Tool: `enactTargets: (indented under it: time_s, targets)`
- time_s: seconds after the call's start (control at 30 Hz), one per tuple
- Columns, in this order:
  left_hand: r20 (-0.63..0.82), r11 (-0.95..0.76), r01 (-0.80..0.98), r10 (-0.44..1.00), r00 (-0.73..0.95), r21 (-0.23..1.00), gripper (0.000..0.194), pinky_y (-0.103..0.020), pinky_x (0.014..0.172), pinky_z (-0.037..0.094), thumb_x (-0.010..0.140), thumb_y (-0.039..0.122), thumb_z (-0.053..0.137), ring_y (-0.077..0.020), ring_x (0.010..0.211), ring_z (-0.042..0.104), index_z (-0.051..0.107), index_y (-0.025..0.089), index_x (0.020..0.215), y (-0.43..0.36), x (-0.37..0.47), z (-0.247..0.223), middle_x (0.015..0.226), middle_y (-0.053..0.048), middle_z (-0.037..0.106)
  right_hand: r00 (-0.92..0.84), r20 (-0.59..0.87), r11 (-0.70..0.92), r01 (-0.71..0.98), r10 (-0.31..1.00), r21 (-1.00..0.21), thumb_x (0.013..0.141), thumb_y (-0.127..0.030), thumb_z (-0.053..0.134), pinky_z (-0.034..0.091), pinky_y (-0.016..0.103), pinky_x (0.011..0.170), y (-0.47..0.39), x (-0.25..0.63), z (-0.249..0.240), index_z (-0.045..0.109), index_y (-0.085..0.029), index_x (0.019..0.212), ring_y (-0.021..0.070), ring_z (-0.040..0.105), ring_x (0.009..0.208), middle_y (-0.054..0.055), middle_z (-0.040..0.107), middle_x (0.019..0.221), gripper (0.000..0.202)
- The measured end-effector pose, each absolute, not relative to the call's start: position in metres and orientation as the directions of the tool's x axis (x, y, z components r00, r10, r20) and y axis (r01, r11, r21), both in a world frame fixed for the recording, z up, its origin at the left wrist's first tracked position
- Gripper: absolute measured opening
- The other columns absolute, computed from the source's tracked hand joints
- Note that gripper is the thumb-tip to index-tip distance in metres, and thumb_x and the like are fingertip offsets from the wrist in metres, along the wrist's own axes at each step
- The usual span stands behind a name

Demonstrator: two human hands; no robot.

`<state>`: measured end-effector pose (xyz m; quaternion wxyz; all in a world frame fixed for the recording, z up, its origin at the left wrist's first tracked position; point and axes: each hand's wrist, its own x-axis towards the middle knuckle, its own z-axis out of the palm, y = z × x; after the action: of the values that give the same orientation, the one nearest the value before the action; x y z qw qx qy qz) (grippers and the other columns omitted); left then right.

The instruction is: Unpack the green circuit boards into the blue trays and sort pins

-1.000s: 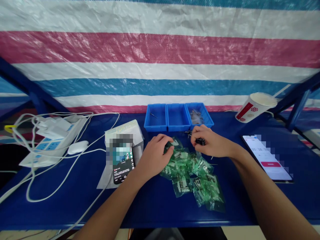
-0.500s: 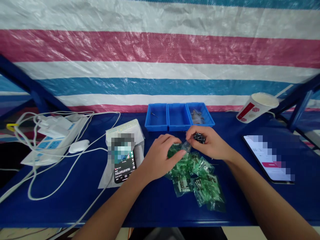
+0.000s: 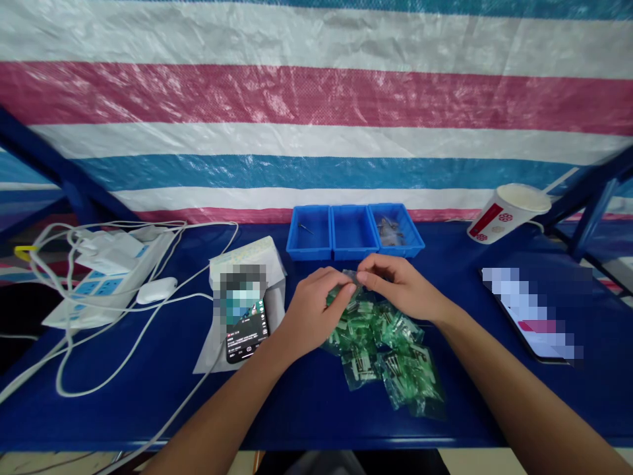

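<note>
A small clear plastic bag (image 3: 351, 274) is pinched between the fingertips of my left hand (image 3: 319, 309) and my right hand (image 3: 403, 287). Both hands are closed on it, above the back of a pile of green-tinted plastic packets (image 3: 368, 330). Screws and pale plugs show through several packets. Behind my hands stand blue bins (image 3: 356, 252) in a row of three compartments. The left compartment holds a screw (image 3: 305, 228), the middle shows nothing inside, and the right one holds clear bags and small metal parts (image 3: 390, 231).
On the left, a phone (image 3: 247, 333) leans on a tissue pack (image 3: 247, 257). Farther left lie white cables, a power strip (image 3: 106, 285) and a white earbud case (image 3: 157, 289). A paper cup (image 3: 509, 211) and a second phone (image 3: 539, 323) are on the right.
My right hand has shifted left to meet my left hand at the small bag. The dark screws that showed in my right hand are no longer visible there.
</note>
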<state>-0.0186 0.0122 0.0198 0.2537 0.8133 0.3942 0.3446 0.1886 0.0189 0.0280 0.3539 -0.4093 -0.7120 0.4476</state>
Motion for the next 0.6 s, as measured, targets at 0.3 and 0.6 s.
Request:
enactTargets:
  time_s: [0.3, 0.6]
  targets:
    - [0.338, -0.544, 0.414, 0.813, 0.473, 0.729, 0.026, -0.027, 0.068, 0.044, 0.101, 0.029, 0.049, -0.0133, 0.070, 0.056, 0.060, 0.019, 0.079, 0.0123, -0.0210, 0.0213, 0.074, 0.001, 0.059, -0.537, 0.070, 0.299, 0.354, 0.841, -0.886, 0.100, -0.050, 0.050, 0.036, 0.026, 0.057, 0.0157, 0.1897, 0.0343, 0.062, -0.020, 0.082, 0.0121, 0.045, 0.063, -0.001, 0.054, 0.072, 0.037]
    - [0.242, -0.407, 0.308, 0.856, 0.456, 0.860, 0.029, -0.026, 0.065, 0.041, 0.101, 0.036, 0.047, -0.0121, 0.069, 0.055, 0.063, 0.019, 0.085, 0.0122, -0.0204, 0.0272, 0.074, 0.002, 0.060, -0.406, 0.166, 0.286, 0.255, 0.899, -0.924, 0.098, -0.046, 0.056, 0.038, 0.028, 0.061, 0.0160, 0.1898, 0.0316, 0.061, -0.020, 0.078, 0.0133, 0.047, 0.067, 0.000, 0.055, 0.073, 0.033]
